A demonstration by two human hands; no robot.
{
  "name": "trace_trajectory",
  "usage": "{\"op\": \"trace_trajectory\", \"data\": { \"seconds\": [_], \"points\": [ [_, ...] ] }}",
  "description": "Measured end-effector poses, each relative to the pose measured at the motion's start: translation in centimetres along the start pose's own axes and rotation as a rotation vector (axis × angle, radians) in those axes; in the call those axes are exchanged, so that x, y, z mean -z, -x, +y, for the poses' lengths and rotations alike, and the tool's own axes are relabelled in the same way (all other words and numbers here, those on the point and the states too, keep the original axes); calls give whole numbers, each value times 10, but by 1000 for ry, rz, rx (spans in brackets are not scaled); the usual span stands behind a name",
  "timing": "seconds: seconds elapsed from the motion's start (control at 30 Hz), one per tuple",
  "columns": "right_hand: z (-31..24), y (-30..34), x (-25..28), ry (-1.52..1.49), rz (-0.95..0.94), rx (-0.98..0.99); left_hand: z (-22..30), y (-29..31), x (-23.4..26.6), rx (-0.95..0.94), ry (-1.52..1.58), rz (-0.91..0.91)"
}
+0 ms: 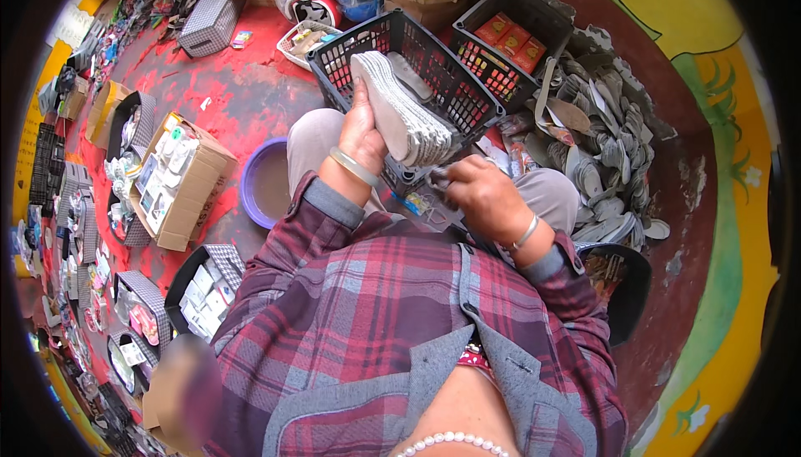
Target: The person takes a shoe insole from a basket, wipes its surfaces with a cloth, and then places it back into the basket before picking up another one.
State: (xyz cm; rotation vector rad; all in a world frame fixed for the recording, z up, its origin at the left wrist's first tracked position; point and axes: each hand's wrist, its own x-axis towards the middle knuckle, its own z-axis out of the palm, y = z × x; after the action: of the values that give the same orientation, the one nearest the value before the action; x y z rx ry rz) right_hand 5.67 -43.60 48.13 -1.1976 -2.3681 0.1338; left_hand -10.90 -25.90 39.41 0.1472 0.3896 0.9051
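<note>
A thick stack of pale grey insoles stands tilted in front of me, with my left hand closed around its left side. Just right of the stack's lower end is my right hand. Its fingers are curled together around something small and dark that I cannot make out. Behind the stack, a black plastic crate with slotted walls has a single grey insole lying inside. Between my knees, below the hands, lie a few small coloured bits, partly hidden.
Loose grey insoles form a big heap at my right, against the painted wall. A second black crate holds red boxes. To my left are a purple basin of murky water and a cardboard box of packaged goods.
</note>
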Motion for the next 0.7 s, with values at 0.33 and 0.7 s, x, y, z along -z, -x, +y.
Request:
{"op": "trace_trajectory", "data": {
  "seconds": [0.33,0.7],
  "points": [
    [8,-20,63,-1171,327,-423,0,16,-24,-62,-50,11],
    [-19,-32,15,33,518,-4,-32,37,-43,113,-70,-64]
  ]
}}
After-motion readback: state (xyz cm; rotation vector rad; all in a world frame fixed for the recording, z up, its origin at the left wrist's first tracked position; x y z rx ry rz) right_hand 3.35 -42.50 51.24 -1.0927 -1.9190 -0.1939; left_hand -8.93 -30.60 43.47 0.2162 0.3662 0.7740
